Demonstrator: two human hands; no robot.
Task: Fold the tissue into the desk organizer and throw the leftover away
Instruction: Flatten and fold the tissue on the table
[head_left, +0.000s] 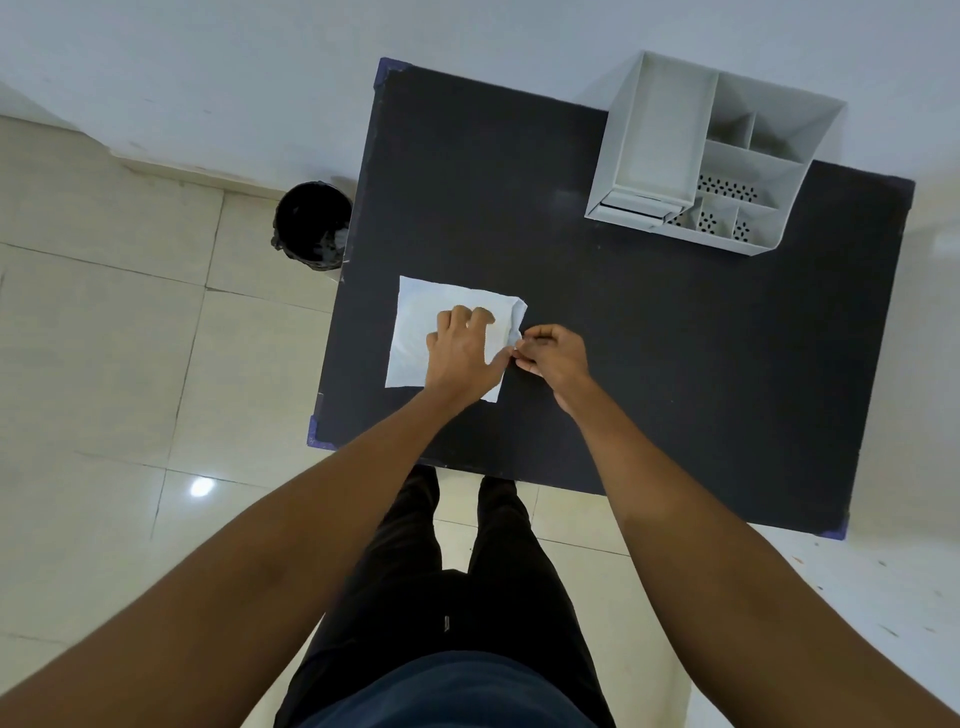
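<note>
A white tissue (421, 322) lies flat on the left part of the black table (649, 332). My left hand (465, 348) presses down on the tissue's middle with its fingers curled. My right hand (553, 356) pinches the tissue's right edge, which is lifted and crumpled a little. A white desk organizer (675, 228) with several compartments stands at the table's far right, apart from both hands.
A black bin (311, 226) lined with a dark bag stands on the tiled floor just off the table's left edge. A white wall runs behind the table. My legs show below the near edge of the table.
</note>
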